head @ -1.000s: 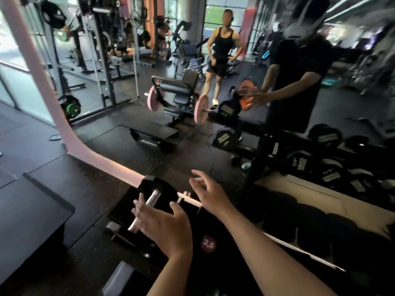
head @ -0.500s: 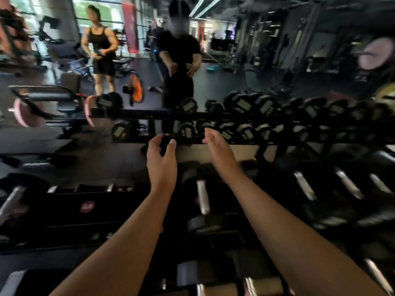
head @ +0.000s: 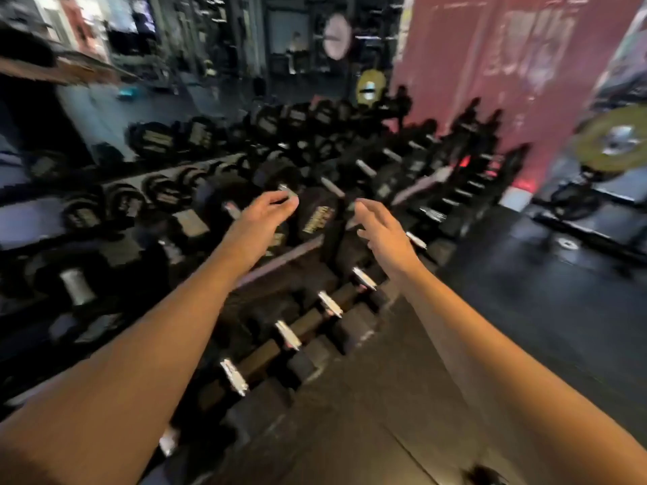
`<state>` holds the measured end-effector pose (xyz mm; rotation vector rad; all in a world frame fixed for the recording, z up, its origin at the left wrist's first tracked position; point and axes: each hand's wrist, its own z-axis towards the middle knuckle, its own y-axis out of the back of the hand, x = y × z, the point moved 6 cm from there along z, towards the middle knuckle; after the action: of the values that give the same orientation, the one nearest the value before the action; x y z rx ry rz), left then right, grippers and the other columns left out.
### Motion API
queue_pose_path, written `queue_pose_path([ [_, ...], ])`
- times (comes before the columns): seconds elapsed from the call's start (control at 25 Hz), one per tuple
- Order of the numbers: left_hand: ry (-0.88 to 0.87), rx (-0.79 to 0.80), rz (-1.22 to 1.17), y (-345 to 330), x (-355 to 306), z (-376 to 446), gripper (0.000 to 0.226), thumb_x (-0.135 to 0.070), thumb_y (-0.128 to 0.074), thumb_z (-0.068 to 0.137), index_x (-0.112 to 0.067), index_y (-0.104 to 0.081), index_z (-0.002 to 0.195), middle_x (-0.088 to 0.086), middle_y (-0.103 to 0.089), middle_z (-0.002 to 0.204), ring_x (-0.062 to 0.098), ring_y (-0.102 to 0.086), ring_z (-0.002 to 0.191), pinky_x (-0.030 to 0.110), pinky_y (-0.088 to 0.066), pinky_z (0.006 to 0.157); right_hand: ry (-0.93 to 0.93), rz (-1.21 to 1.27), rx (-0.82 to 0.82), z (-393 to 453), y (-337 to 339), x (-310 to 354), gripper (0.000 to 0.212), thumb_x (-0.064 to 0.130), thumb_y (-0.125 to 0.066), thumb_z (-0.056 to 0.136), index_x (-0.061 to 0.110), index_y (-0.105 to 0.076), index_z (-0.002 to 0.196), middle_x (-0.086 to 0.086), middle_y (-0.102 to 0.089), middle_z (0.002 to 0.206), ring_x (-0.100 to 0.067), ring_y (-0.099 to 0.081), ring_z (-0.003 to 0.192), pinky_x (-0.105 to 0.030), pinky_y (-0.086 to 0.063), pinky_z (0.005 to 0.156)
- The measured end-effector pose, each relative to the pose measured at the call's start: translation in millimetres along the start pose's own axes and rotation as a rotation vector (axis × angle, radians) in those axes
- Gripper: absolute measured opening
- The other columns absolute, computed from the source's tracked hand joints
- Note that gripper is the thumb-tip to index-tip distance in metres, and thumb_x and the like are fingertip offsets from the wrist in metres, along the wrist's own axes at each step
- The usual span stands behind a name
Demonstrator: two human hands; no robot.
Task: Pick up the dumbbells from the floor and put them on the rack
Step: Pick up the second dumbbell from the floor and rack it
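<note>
We hold both arms out over the dumbbell rack. The left hand is released, fingers loosely curled, and carries nothing. The right hand is released too, fingers spread, palm turned inward, and also carries nothing. Neither hand touches a weight.

The dumbbells lie in rows along the rack's tiers, dark heads side by side, bright metal handles between the heads. The bare floor to our right shows no dumbbell in this view; the picture is motion-blurred, and a small dark shape at the bottom edge is too unclear to name. We therefore cannot tell where the next floor dumbbell lies.

Handling, as we judge it:
- Each dumbbell is rigid and dense. The large round heads on the upper tiers suggest heavy loads; the smaller hexagonal heads on the lowest tier suggest lighter ones.
- Take hold at the middle of the handle, between the two heads, so the load balances and does not tip.
- The handle is bare metal and may slip in a damp palm; close the full hand around it.
- The heads appear rubber-coated and will tolerate contact, but lower the weight into its cradle under control to protect fingers against neighbouring heads.
</note>
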<state>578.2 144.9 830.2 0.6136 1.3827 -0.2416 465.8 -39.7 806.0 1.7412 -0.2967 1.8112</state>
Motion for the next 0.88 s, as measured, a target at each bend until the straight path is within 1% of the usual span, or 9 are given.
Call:
queue_pose_path([
  [0.08,-0.031,0.091,0.019,-75.4,-8.0,-15.7,0.051,-0.046,-0.064,0.093,-0.017,-0.060,0.136,-0.005,-0.065,0.123,0.009,-0.058,0.115,0.016,-0.042,0.095,-0.024,-0.001,-0.109,-32.4,69.6,-27.6,0.045,0.057,-0.048,0.098,0.032,-0.056,0.134,0.007,-0.061,0.131,-0.014,-0.056,0.122,-0.028,-0.045,0.085],
  [0.12,-0.012,0.122,0.014,-109.7,-3.6,-22.9,0.062,-0.053,-0.067,0.086,-0.017,-0.060,0.136,-0.004,-0.065,0.126,0.010,-0.059,0.116,0.019,-0.043,0.099,-0.048,-0.009,-0.155,-48.8,101.0,-44.6,0.043,0.056,-0.049,0.098,0.031,-0.057,0.132,0.007,-0.062,0.128,-0.014,-0.057,0.121,-0.029,-0.044,0.086],
  [0.2,0.082,0.156,-0.002,-172.1,10.9,-46.9,0.086,-0.068,-0.065,0.073,-0.021,-0.051,0.145,-0.002,-0.062,0.135,0.014,-0.058,0.119,0.033,-0.042,0.108,-0.095,-0.072,-0.190,-79.8,154.3,-77.0,0.046,0.051,-0.048,0.100,0.025,-0.055,0.138,0.006,-0.062,0.130,-0.012,-0.057,0.121,-0.026,-0.042,0.090],
  [0.28,0.213,0.152,-0.013,-225.0,27.2,-67.8,0.099,-0.077,-0.059,0.069,-0.030,-0.037,0.153,-0.004,-0.054,0.145,0.019,-0.052,0.128,0.043,-0.037,0.111,-0.117,-0.165,-0.185,-101.9,201.6,-103.2,0.051,0.053,-0.047,0.101,0.027,-0.049,0.145,0.008,-0.058,0.133,-0.012,-0.054,0.124,-0.025,-0.040,0.094],
  [0.4,0.368,0.033,-0.119,-299.6,50.5,-89.3,0.095,-0.075,-0.057,0.078,-0.039,-0.020,0.157,0.003,-0.041,0.157,0.031,-0.042,0.139,0.053,-0.034,0.111,-0.149,-0.258,-0.139,-115.1,262.6,-144.1,0.055,0.060,-0.043,0.099,0.034,-0.044,0.148,0.006,-0.056,0.137,-0.015,-0.052,0.126,-0.030,-0.041,0.097],
  [0.52,0.476,-0.193,-0.223,-366.4,78.3,-107.5,0.089,-0.063,-0.057,0.090,-0.034,-0.011,0.160,0.006,-0.032,0.161,0.033,-0.036,0.143,0.049,-0.031,0.113,-0.170,-0.329,-0.036,-114.6,303.2,-188.5,0.059,0.064,-0.042,0.096,0.037,-0.040,0.149,0.006,-0.054,0.142,-0.015,-0.051,0.129,-0.033,-0.043,0.098],
  [0.6,0.580,-0.328,-0.281,-417.7,103.1,-126.2,0.090,-0.060,-0.058,0.092,-0.032,-0.008,0.161,0.007,-0.030,0.162,0.033,-0.035,0.144,0.048,-0.029,0.113,-0.200,-0.357,0.037,-114.2,328.3,-222.7,0.061,0.064,-0.042,0.096,0.037,-0.039,0.150,0.005,-0.050,0.146,-0.016,-0.050,0.132,-0.038,-0.045,0.104],
  [0.72,0.727,-0.368,-0.348,-483.4,142.8,-153.7,0.093,-0.062,-0.059,0.090,-0.034,-0.005,0.161,0.007,-0.027,0.164,0.034,-0.034,0.145,0.050,-0.029,0.112,-0.259,-0.368,0.105,-113.5,358.6,-272.3,0.060,0.062,-0.042,0.098,0.036,-0.038,0.151,0.002,-0.047,0.150,-0.017,-0.047,0.135,-0.040,-0.042,0.108],
  [0.88,0.793,-0.373,-0.355,-519.4,183.9,-180.9,0.089,-0.066,-0.059,0.086,-0.034,-0.018,0.159,0.005,-0.028,0.163,0.033,-0.036,0.144,0.050,-0.032,0.110,-0.321,-0.368,0.199,-122.7,373.4,-330.5,0.061,0.064,-0.042,0.097,0.037,-0.037,0.152,0.002,-0.045,0.152,-0.017,-0.045,0.138,-0.041,-0.040,0.111],
])
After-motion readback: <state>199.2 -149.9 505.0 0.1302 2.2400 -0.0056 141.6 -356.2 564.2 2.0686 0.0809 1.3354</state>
